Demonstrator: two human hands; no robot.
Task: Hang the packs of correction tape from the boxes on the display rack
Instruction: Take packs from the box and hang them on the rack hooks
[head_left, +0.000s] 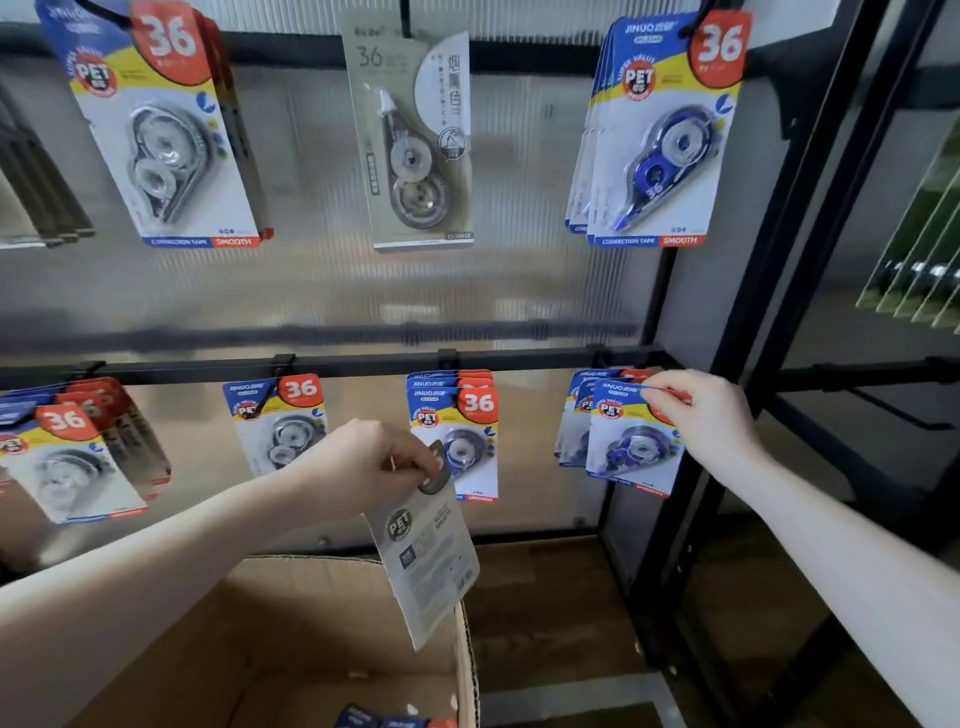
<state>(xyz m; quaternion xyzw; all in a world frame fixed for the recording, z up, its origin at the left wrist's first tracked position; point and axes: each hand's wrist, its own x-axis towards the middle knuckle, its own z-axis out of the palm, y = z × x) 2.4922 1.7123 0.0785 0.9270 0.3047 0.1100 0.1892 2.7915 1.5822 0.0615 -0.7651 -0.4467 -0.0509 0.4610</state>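
My right hand (704, 410) pinches the top edge of a blue correction tape pack (631, 441) at the rightmost hook of the lower rail (363, 364), in front of other blue packs hanging there. My left hand (363, 467) grips the top of another pack (428, 561), which hangs down with its grey printed back toward me, above the cardboard box (291, 618). More packs (395, 721) lie at the bottom of the box.
Packs hang on the upper row: grey (166, 140), beige (415, 140), blue (660, 135). Lower row hooks hold packs at left (67, 452), centre-left (278, 421) and centre (457, 431). A black rack post (691, 467) stands right of my right hand.
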